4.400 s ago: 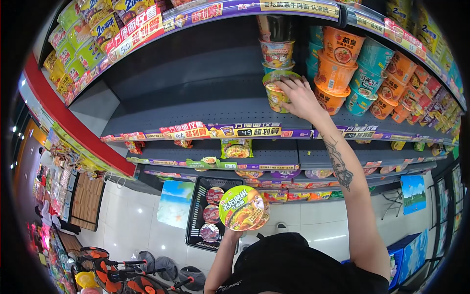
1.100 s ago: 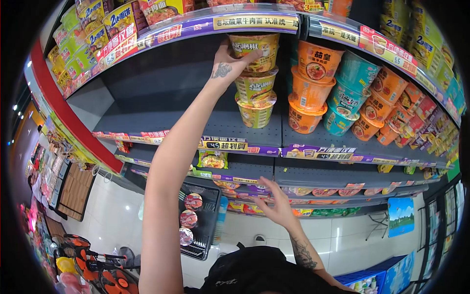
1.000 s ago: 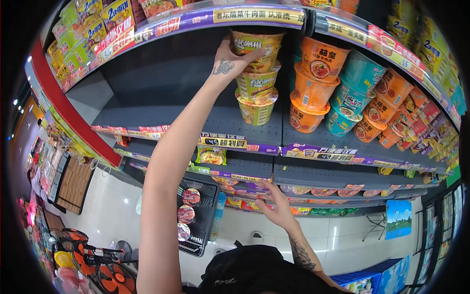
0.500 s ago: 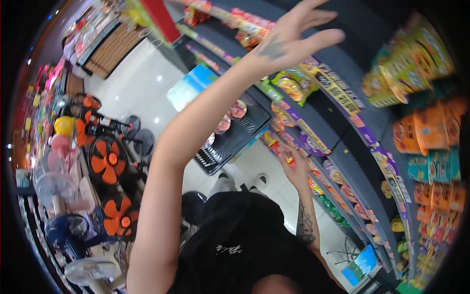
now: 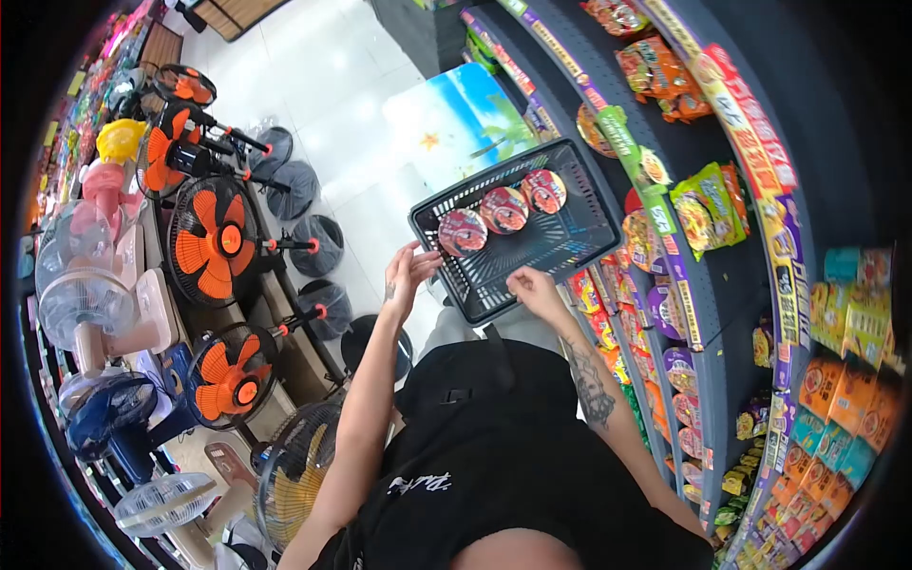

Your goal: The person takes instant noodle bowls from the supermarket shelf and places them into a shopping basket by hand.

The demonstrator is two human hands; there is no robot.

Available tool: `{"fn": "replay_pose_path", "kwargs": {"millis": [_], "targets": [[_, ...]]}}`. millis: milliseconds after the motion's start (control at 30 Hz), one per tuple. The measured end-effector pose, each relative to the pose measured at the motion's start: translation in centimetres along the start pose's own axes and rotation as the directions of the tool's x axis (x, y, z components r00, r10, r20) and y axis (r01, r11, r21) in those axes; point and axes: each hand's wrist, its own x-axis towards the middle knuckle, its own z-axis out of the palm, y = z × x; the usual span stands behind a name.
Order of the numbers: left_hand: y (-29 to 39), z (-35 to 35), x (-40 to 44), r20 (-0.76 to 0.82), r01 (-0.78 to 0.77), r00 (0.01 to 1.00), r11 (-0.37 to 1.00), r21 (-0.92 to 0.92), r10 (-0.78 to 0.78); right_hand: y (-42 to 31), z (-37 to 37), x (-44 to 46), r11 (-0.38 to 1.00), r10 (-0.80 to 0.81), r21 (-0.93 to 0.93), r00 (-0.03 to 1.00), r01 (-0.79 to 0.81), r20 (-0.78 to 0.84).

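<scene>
Shelving (image 5: 727,285) flanks a basket (image 5: 562,235), its three tubs (image 5: 503,210) likely lined up for stability, beside an empty, half-open left hand (image 5: 408,277) and empty, half-curled right hand (image 5: 540,292).

Using the black basket (image 5: 570,230) as the landmark, here's what I can actually read. Off to its right, the big red price label (image 5: 750,123) on the shelf edge has 超划算 in chunky characters, turned sideways. Further down that same edge, below and right of the basket, the yellow price tag (image 5: 785,285) looks like 45, pretty small tbh. Straight below the basket, the black shirt (image 5: 494,446) has white script starting with a capital P, rest is too loopy for me. The printed cup lids (image 5: 503,210) inside the basket and the green shelf strip (image 5: 635,166) just right of it have writing too, but it's too tiny to make out.
</scene>
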Motion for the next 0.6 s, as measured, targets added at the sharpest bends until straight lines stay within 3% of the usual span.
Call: {"fn": "replay_pose_path", "kwargs": {"millis": [100, 133, 167, 233, 267, 367, 500, 600], "targets": [[-0.4, -2.5, -0.6, -0.076, 0.083, 0.993, 0.996, -0.036, -0.086, 1.1, 1.9, 4.9, 0.986, 0.164, 0.032, 0.984, -0.166, 0.072], [-0.6, -3.2, -0.6, -0.101, 0.102, 0.989, 0.993, -0.052, -0.107, 2.0, 2.7, 6.8, 0.949, 0.294, 0.076, 0.944, -0.307, 0.148], [-0.8, -3.6, -0.6, -0.111, 0.113, 0.987, 0.992, -0.064, -0.12, 3.3, 3.5, 7.8, 0.945, 0.307, 0.066, 0.939, -0.32, 0.158], [-1.5, -4.1, 0.0, -0.136, 0.124, 0.981, 0.987, -0.101, -0.137, 5.6, 4.6, 10.7, 0.757, 0.566, 0.255, 0.799, -0.601, 0.203], [-1.6, -3.9, 0.2, -0.161, 0.135, 0.975, 0.983, -0.121, -0.154, 7.3, 5.4, 12.1, 0.713, 0.63, 0.228, 0.749, -0.663, 0.205], [-2.7, -3.1, 0.5, -0.178, 0.11, 0.973, 0.973, -0.201, -0.147, 8.9, 7.7, 14.4, 0.616, 0.677, 0.347, 0.701, -0.707, 0.224], [-3.6, -0.9, 0.0, -0.21, 0.111, 0.965, 0.969, -0.222, -0.158, 13.7, 9.7, 16.6, 0.767, 0.609, 0.168, 0.785, -0.62, 0.116], [-4.5, 0.6, -0.3, -0.181, 0.123, 0.971, 0.974, -0.189, -0.158, 14.8, 9.5, 16.0, 0.833, 0.498, 0.194, 0.855, -0.518, 0.142]]}}
